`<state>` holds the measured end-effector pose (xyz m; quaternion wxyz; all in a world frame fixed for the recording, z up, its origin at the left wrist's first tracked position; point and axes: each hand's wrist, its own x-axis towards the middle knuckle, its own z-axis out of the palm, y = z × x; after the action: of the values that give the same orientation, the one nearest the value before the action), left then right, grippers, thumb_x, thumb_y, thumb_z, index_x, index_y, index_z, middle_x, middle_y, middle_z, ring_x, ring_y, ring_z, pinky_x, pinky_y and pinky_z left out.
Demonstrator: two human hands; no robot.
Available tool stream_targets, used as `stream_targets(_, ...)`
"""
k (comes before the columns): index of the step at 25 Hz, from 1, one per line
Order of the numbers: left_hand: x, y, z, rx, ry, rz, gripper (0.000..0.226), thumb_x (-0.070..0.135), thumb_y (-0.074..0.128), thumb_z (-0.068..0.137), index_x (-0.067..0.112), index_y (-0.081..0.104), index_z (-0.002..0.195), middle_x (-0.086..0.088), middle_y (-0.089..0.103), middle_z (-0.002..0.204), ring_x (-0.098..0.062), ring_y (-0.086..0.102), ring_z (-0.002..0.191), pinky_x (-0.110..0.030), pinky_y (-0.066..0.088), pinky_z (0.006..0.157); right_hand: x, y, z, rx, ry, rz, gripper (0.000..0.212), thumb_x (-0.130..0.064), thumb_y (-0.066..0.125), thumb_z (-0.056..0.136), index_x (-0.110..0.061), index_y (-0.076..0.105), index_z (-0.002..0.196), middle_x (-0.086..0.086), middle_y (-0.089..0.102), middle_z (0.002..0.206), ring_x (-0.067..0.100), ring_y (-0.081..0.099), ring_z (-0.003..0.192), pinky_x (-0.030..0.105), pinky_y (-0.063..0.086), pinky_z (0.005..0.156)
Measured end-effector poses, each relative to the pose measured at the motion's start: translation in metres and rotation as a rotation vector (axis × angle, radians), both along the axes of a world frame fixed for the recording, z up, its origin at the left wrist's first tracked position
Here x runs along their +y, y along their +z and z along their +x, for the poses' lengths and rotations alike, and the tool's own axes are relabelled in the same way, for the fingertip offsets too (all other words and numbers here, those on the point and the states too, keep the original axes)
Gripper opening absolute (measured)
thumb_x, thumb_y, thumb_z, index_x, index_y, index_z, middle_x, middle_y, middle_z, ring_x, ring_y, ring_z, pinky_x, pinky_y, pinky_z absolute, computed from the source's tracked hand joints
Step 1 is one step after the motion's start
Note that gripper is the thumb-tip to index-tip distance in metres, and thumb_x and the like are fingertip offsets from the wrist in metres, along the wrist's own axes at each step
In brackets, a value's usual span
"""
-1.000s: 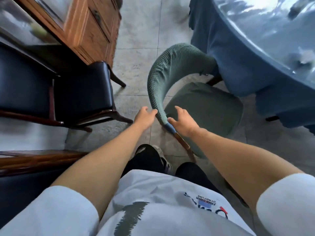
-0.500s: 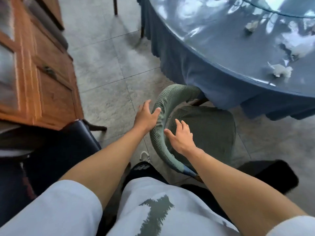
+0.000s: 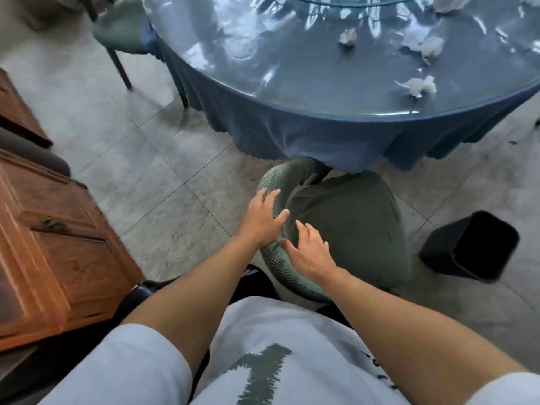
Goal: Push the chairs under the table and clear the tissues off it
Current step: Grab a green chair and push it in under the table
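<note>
A green fabric chair with a curved backrest stands in front of me, its far end touching the hanging cloth of the round blue-clothed table. My left hand rests on the backrest's top with fingers spread. My right hand presses the inner side of the backrest, fingers straight. Crumpled white tissues lie on the glossy tabletop: one near the front edge, one further back, a cluster at the right. A second green chair stands at the table's far left.
A black waste bin stands on the tiled floor right of the chair. A wooden cabinet fills the left side, with a dark seat below it near my legs. Grey floor tiles lie between cabinet and table.
The chair has slid toward the table with both hands on its backrest; its front now meets the cloth. My view has lifted, showing more tabletop and tissues.
</note>
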<state>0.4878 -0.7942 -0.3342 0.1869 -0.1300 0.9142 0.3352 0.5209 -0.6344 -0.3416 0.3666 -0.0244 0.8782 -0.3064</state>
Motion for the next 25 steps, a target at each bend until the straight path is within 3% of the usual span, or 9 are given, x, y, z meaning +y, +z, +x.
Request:
stream_targets(5, -0.021, -0.019, -0.057, 0.135, -0.623, -0.300, 0.056, 0.024, 0.054, 0.099, 0.027, 0.044, 0.153, -0.009, 0.026, 0.168, -0.032, 0.016, 0.156, -0.050, 0.018, 0.126, -0.035, -0.010, -0.003, 0.058, -0.204, 0.086, 0.078, -0.065, 0.035, 0.101, -0.022, 0.016, 0.162, 0.010, 0.018, 0.169, 0.026, 0.010, 0.157, 0.055, 0.013, 0.126)
stream_targets(11, -0.038, -0.035, -0.094, 0.036, -1.115, -0.411, 0.047, 0.037, 0.045, 0.100, 0.022, 0.055, 0.144, -0.004, 0.040, 0.161, -0.032, 0.016, 0.156, -0.060, 0.008, 0.125, -0.098, -0.019, 0.022, -0.023, -0.614, 0.118, 0.071, -0.061, 0.036, 0.102, -0.020, 0.028, 0.159, 0.011, 0.031, 0.164, 0.028, 0.030, 0.151, 0.051, 0.024, 0.123)
stream_targets(14, -0.046, -0.047, -0.087, 0.029, -1.340, -0.463, 0.042, 0.039, 0.039, 0.102, 0.023, 0.062, 0.133, 0.001, 0.057, 0.144, -0.028, 0.030, 0.150, -0.068, -0.002, 0.122, -0.124, -0.025, 0.044, -0.029, -0.698, 0.175, 0.068, -0.060, 0.034, 0.103, -0.018, 0.035, 0.156, 0.012, 0.041, 0.158, 0.030, 0.038, 0.145, 0.048, 0.024, 0.122)
stream_targets(17, -0.055, -0.054, -0.094, 0.124, -1.461, -0.475, 0.052, 0.047, 0.026, 0.103, 0.025, 0.073, 0.107, 0.004, 0.073, 0.114, -0.023, 0.054, 0.131, -0.065, -0.001, 0.123, -0.133, -0.032, 0.051, 0.059, -0.739, 0.224, 0.059, -0.058, 0.032, 0.104, -0.020, 0.046, 0.147, 0.009, 0.053, 0.148, 0.027, 0.043, 0.139, 0.048, 0.020, 0.123)
stream_targets(20, -0.057, -0.062, -0.121, 0.193, -1.527, -0.510, 0.071, 0.067, 0.018, 0.095, 0.027, 0.076, 0.103, 0.004, 0.074, 0.104, -0.022, 0.060, 0.119, -0.057, 0.015, 0.123, -0.130, -0.043, 0.043, 0.081, -0.823, 0.288, 0.057, -0.057, 0.026, 0.105, -0.020, 0.054, 0.138, 0.007, 0.061, 0.135, 0.027, 0.050, 0.128, 0.048, 0.026, 0.119)
stream_targets(23, -0.052, -0.069, -0.144, 0.233, -1.581, -0.532, 0.079, 0.075, 0.016, 0.092, 0.027, 0.078, 0.092, 0.005, 0.074, 0.089, -0.020, 0.063, 0.105, -0.051, 0.029, 0.112, -0.132, -0.056, 0.034, 0.130, -0.871, 0.447, 0.062, -0.055, 0.021, 0.104, -0.017, 0.068, 0.114, 0.006, 0.068, 0.115, 0.027, 0.057, 0.109, 0.047, 0.039, 0.104)
stream_targets(25, -0.054, -0.075, -0.144, 0.279, -1.576, -0.511, 0.077, 0.072, 0.017, 0.094, 0.027, 0.078, 0.085, 0.005, 0.073, 0.080, -0.019, 0.065, 0.096, -0.050, 0.031, 0.109, -0.134, -0.063, 0.031, 0.163, -0.905, 0.506, 0.062, -0.053, 0.024, 0.100, -0.015, 0.072, 0.100, 0.006, 0.069, 0.103, 0.029, 0.059, 0.098, 0.045, 0.042, 0.092)
